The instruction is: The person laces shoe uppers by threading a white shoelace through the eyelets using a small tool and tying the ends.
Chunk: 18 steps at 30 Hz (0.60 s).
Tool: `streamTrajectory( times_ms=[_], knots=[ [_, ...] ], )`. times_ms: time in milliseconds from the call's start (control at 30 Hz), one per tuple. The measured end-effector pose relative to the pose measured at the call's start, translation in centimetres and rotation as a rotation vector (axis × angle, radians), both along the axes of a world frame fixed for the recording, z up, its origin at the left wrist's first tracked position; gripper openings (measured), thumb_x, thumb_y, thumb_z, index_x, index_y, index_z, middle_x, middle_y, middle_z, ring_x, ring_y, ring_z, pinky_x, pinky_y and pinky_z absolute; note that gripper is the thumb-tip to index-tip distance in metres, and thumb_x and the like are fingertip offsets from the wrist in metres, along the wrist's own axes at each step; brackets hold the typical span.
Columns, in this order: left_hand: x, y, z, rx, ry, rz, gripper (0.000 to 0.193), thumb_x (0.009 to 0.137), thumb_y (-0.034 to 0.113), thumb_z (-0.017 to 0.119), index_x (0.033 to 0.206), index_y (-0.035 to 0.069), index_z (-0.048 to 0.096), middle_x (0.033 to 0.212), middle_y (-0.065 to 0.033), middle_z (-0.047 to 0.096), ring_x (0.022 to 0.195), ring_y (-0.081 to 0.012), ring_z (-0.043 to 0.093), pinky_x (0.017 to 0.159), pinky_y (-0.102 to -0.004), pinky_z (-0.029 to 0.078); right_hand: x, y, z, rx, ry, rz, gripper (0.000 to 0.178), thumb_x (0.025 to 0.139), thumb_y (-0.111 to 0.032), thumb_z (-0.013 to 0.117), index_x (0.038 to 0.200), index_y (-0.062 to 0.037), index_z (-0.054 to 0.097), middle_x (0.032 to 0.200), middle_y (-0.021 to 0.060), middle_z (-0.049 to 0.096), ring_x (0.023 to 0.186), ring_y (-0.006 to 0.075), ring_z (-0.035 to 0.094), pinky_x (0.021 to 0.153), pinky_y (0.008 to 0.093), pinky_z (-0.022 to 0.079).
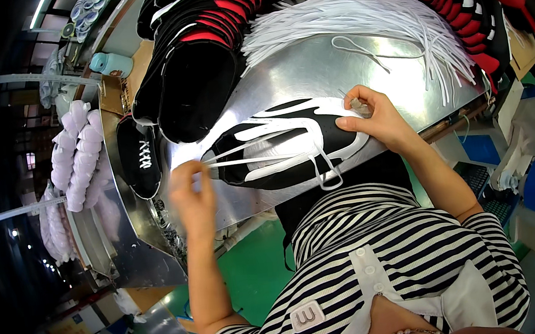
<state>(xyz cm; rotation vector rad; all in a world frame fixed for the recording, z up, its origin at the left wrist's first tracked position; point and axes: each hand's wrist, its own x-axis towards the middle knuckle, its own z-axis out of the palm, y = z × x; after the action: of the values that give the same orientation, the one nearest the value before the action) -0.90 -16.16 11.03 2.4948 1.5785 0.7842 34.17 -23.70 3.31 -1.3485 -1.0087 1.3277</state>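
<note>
A flat black-and-white shoe upper (281, 143) lies lengthwise on the metal tabletop in front of me, its toe toward the right. White shoelace (257, 160) runs in two taut strands from the upper to my left hand (194, 190), which is closed on them and blurred by motion. A loop of the lace hangs over the upper's near edge. At the toe end, my right hand (377, 118) grips the upper, thumb on top and fingers curled at the edge. Something small and greyish shows by its fingertips; I cannot make out what.
Behind the upper lies a pile of white laces (343, 21). Stacked black-and-red uppers (198, 77) stand at the back left, more at the back right (459, 13). A laced black upper (139, 157) sits at the left, near a light-blue bottle (111, 65).
</note>
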Motion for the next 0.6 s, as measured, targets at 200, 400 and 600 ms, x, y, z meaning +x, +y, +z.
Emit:
streamTrajectory(
  times_ms=[200,400,600],
  knots=[
    [-23.2,0.2,1.1,0.217,0.464,0.675,0.013,0.085,0.014,0.066,0.082,0.001,0.064,0.079,-0.0162,0.062,0.078,-0.0357,0.059,0.072,-0.0451,0.046,2.3,0.4,-0.2,0.029,0.120,-0.114,0.029,0.076,-0.019,0.082,0.087,-0.0098,0.057,0.078,-0.0052,0.053,0.070,0.0043,0.046,0.063,0.0204,0.034],
    [-13.7,2.5,-0.4,0.296,0.389,0.399,0.006,0.084,0.006,0.063,0.084,0.000,0.062,0.084,-0.0150,0.062,0.084,-0.0360,0.057,0.076,-0.0446,0.045,3.1,0.8,-0.8,0.018,-0.035,-0.105,0.025,0.080,-0.017,0.077,0.088,-0.0097,0.055,0.079,-0.0059,0.051,0.072,0.0040,0.045,0.067,0.0199,0.036],
    [-15.1,4.0,-1.3,0.187,0.175,0.362,0.004,0.082,0.002,0.062,0.085,0.000,0.062,0.088,-0.0150,0.063,0.084,-0.0337,0.059,0.076,-0.0415,0.048,2.3,0.8,0.1,-0.026,-0.215,-0.017,0.034,0.080,-0.031,0.077,0.087,-0.0081,0.053,0.076,-0.0005,0.052,0.071,0.0118,0.049,0.064,0.0278,0.041]
  ],
)
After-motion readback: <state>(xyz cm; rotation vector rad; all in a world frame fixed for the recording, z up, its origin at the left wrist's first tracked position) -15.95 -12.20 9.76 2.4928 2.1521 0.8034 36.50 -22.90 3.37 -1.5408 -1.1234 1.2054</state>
